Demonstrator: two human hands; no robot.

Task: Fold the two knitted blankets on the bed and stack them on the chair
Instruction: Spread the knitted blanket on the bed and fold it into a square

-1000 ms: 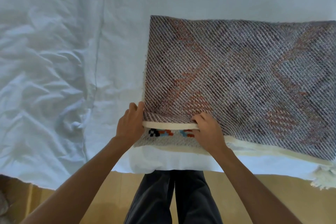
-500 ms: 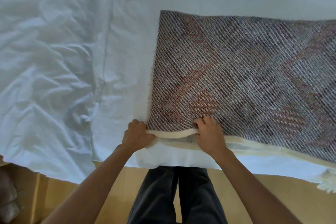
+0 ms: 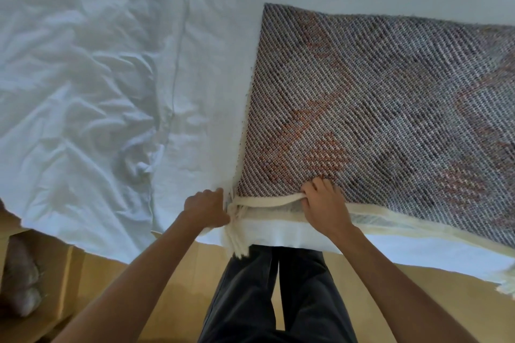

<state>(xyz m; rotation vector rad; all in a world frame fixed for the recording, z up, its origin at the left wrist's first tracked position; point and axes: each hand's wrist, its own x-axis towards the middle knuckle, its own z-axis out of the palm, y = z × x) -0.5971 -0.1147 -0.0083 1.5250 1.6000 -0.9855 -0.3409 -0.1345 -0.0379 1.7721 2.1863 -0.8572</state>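
Observation:
A grey knitted blanket (image 3: 376, 108) with orange diamond patterns lies folded on the right half of the bed, its cream border and fringe along the near edge. My left hand (image 3: 206, 207) grips the near left corner, where cream tassels (image 3: 237, 234) hang over the bed edge. A little to the right, my right hand (image 3: 324, 206) pinches the cream border, fingers curled over the top layer. Only this one blanket is in view, and no chair shows.
The bed's white sheet (image 3: 97, 92) is crumpled on the left half. A cardboard box (image 3: 30, 281) stands on the wooden floor (image 3: 178, 284) at the lower left. My dark-trousered legs (image 3: 276, 295) stand against the bed edge.
The upper layer's near edge has been drawn down over the colourful pattern beneath, hiding it. My left hand slid to the corner and the tassels now hang free. The view shifted left.

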